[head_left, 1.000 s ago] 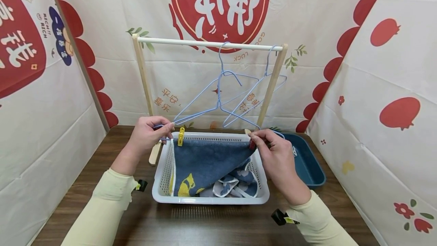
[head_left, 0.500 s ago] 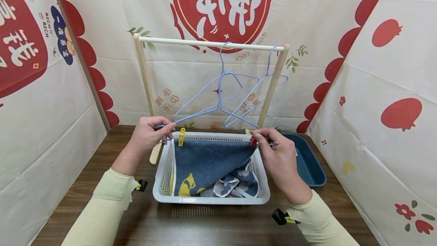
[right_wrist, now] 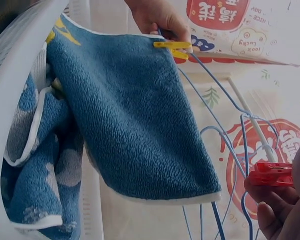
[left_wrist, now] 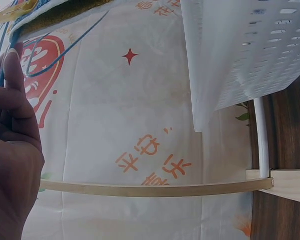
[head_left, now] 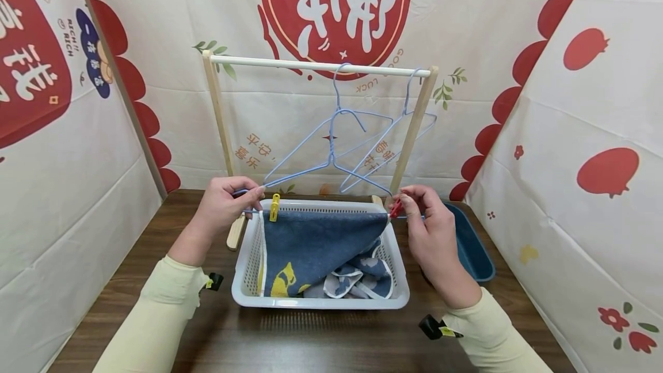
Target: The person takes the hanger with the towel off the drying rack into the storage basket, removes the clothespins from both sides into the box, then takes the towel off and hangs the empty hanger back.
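Observation:
My left hand (head_left: 228,203) grips the left end of a blue wire hanger (head_left: 331,154) in the head view. A dark blue towel (head_left: 321,235) with a yellow pattern hangs along the hanger's bottom bar, its lower part in the white basket (head_left: 321,304). A yellow clothespin (head_left: 274,208) clips the towel's left top corner beside that hand. At the other end, my right hand (head_left: 432,229) pinches a red clothespin (right_wrist: 272,173), which stands apart from the towel's corner in the right wrist view. The left wrist view shows my left fingers (left_wrist: 14,75) round the wire.
A wooden rack with a white rod (head_left: 269,63) stands behind the basket; two more blue hangers hang from it. More patterned cloth (head_left: 362,275) lies bunched in the basket. A dark teal tray (head_left: 473,252) sits on the table at right, partly behind my right hand.
My right hand has moved a little to the right with the red clothespin, off the towel's right corner. My left hand keeps its grip on the hanger.

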Available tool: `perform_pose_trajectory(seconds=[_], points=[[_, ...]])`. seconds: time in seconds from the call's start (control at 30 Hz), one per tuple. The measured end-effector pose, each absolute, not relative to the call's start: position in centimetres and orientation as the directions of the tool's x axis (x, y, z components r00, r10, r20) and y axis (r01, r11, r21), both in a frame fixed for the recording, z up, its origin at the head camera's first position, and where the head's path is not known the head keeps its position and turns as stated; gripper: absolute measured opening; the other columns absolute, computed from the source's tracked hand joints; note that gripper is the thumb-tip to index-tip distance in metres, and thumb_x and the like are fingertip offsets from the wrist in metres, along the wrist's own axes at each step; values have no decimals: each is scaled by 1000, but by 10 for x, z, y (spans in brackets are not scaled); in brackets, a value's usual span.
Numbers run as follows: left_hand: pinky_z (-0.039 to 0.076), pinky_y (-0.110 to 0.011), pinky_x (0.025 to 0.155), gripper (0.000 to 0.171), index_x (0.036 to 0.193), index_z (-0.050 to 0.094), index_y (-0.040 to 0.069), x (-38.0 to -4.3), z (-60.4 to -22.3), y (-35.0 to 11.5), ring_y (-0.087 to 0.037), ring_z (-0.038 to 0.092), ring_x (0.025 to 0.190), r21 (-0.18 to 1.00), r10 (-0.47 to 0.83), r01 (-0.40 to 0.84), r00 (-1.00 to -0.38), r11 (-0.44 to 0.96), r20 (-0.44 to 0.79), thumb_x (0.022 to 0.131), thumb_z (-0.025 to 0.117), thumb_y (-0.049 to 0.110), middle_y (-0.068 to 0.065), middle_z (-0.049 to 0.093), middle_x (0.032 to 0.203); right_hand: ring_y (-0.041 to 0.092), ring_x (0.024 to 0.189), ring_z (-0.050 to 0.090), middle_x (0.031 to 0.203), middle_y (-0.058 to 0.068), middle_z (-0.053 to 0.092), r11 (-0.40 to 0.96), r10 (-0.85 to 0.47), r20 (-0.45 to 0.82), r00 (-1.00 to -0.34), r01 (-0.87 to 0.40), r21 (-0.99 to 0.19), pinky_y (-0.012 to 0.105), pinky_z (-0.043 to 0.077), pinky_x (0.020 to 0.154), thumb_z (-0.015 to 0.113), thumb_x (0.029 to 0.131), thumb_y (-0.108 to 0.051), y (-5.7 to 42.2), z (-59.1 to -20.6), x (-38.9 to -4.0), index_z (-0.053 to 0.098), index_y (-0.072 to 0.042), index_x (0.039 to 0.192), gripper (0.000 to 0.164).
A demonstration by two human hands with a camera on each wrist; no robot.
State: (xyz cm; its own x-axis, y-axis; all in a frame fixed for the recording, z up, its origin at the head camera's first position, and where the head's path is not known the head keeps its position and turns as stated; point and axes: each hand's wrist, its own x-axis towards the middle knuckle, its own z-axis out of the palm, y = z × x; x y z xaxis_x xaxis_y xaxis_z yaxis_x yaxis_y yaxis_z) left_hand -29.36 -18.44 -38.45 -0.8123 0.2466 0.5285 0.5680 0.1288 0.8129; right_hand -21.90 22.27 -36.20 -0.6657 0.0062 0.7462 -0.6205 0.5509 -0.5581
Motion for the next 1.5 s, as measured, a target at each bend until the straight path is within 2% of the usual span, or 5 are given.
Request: perform_pose_trajectory(seconds=[0.37, 0.53, 0.73, 1.17, 1.5], points=[[62, -30, 59, 8, 95, 77, -3, -294, -385, -186, -18, 69, 63, 813, 244, 566, -814, 137, 526, 103, 75, -2, -15, 74, 75, 9, 72, 65, 101, 6, 80, 594, 99, 701, -706, -523, -611, 15, 49, 64, 80, 104, -13, 238, -365, -226, 78, -6, 124, 22], [63, -30, 59, 8, 97, 77, -4, -293, -385, -187, -20, 70, 63, 818, 245, 558, -820, 139, 517, 103, 75, -1, -15, 75, 76, 16, 74, 71, 102, 7, 80, 592, 126, 653, -747, -472, -654, 16, 54, 67, 80, 105, -19, 249, -366, -231, 79, -7, 126, 24], [63, -30, 60, 9, 98, 78, -4, -292, -384, -188, -23, 70, 65, 819, 250, 552, -824, 157, 508, 104, 75, 1, -15, 75, 77, 3, 82, 72, 110, 11, 78, 570, 158, 578, -800, -404, -715, 12, 56, 79, 79, 106, -22, 266, -366, -237, 75, -5, 131, 31], [65, -37, 62, 6, 100, 78, -4, -290, -383, -189, -19, 72, 67, 822, 251, 549, -825, 151, 506, 104, 75, -1, -17, 75, 80, 11, 82, 66, 110, 7, 71, 562, 228, 562, -795, -363, -743, 12, 55, 75, 79, 106, -22, 297, -361, -249, 71, -4, 135, 35], [65, -35, 61, 7, 99, 78, -5, -290, -384, -189, -18, 71, 66, 823, 247, 549, -826, 148, 507, 104, 75, -1, -15, 75, 78, 29, 96, 62, 119, 24, 70, 709, 42, 368, -929, -232, -666, 15, 53, 71, 77, 106, -16, 325, -374, -276, 64, 2, 146, 45]])
